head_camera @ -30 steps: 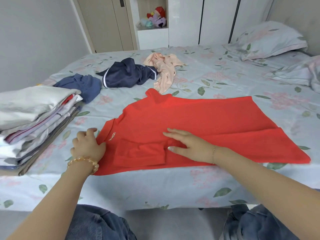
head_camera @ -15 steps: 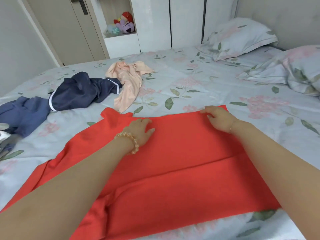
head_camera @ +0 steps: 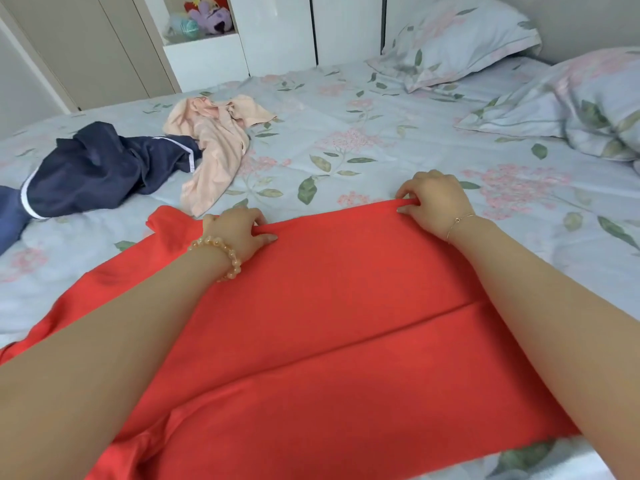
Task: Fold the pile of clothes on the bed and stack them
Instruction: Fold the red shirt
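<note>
Left hand (head_camera: 240, 226) grip pinching red shirt (head_camera: 329, 323) far edge, right hand (head_camera: 434, 202) likewise, bed (head_camera: 381, 133) beneath

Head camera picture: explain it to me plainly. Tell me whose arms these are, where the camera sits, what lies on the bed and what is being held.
There is no machine here. The camera is worn on a person's head and looks forward and down, so the two arms reaching in are that person's own. The left hand, with a bead bracelet, and the right hand each pinch the far edge of a red garment spread flat on the floral bed sheet. Beyond it lie a crumpled navy garment and a peach garment, both unfolded. Two pillows sit at the far right.
</note>
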Motion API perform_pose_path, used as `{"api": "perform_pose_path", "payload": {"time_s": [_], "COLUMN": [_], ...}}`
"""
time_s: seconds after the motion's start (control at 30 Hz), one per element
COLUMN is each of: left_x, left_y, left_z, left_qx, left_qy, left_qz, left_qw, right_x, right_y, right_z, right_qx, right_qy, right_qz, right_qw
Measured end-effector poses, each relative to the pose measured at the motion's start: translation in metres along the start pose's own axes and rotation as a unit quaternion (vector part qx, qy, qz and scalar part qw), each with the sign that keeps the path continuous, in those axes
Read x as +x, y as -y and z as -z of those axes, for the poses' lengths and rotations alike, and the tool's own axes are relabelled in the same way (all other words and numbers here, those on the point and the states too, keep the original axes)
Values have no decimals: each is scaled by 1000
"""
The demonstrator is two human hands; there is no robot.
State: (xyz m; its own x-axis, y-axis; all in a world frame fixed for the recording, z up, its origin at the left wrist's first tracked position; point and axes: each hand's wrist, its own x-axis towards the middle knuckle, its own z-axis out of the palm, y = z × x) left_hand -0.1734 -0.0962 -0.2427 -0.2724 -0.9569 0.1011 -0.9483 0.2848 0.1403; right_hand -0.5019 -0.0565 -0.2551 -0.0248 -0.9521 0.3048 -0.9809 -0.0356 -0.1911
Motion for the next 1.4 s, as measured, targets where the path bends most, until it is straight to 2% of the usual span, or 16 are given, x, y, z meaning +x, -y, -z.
{"api": "perform_pose_path", "payload": {"time_s": [0.13, 0.3, 0.4, 0.57, 0.7, 0.77, 0.87, 0.93, 1.0, 1.07, 1.1, 1.17, 1.23, 1.33, 1.4], "left_x": [-27, -90, -130, -168, -179, -179, -177, -174, -168, -160, -156, -151, -149, -148, -146], "left_y": [-4, -9, -15, -20, -24, -27, -28, -27, -29, -31, -32, -30, -29, -29, -23], "left_z": [23, 47, 48, 30, 19, 21, 24, 23, 20, 14, 8, -4, -13, -11, 0], "left_qx": [-118, -130, -136, -97, -62, -67, -82, -102, -124, -92, -54, 18, 39, 29, -66], "left_qy": [-76, -123, -128, -87, -12, -9, -23, -41, -62, -29, 20, 137, 181, 195, 202], "left_qz": [-77, -146, -171, -174, -165, -153, -154, -154, -149, -132, -119, -89, -80, -91, -102], "left_qw": [987, 973, 967, 976, 984, 986, 984, 982, 979, 986, 991, 986, 979, 976, 972], "right_x": [-15, -52, -85, -138, -153, -152, -146, -137, -129, -123, -122, -122, -124, -125, -124], "right_y": [-6, -7, -2, 5, 20, 32, 52, 65, 77, 88, 90, 79, 58, 36, 37], "right_z": [30, 72, 85, 87, 86, 87, 88, 81, 68, 51, 41, 25, 20, 21, 22], "right_qx": [25, 74, 55, 17, -19, -55, -76, -44, 19, 43, 39, 23, -2, -28, -30], "right_qy": [-44, -98, -81, -35, 109, 112, 76, 32, 29, 110, 165, 241, 242, 221, 216], "right_qz": [42, 76, 81, 8, -98, -140, -176, -144, -51, 52, 71, 33, -39, -112, -131], "right_qw": [998, 990, 992, 999, 989, 982, 979, 988, 998, 992, 983, 970, 969, 968, 967]}}
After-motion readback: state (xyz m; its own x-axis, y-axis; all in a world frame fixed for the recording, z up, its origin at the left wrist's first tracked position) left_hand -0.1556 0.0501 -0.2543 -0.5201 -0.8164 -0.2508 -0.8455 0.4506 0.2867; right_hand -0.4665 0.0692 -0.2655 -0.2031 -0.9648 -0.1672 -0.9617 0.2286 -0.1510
